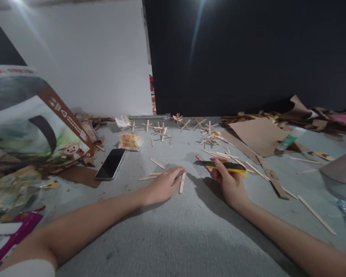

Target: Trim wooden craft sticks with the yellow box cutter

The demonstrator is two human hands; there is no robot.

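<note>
My left hand (165, 185) rests low over the grey tabletop, its fingers curled down on the upper end of a short wooden craft stick (182, 185). Just left of it, more craft sticks (147, 177) lie partly under the hand. Raised a little to the right, my right hand (230, 186) is closed around a black and yellow utility knife (221, 166), whose tip points left toward the left hand. A thin reddish piece (198, 157) shows behind the knife; what it is I cannot make out.
Star-shaped stick pieces (162, 131) and a stick pile (211, 139) stand toward the back. A phone (110, 164) and yellow packet (130, 141) lie left, near a large printed bag (46, 127). Cardboard (258, 136), a green-white tube (290, 139) and loose sticks (316, 214) occupy the right.
</note>
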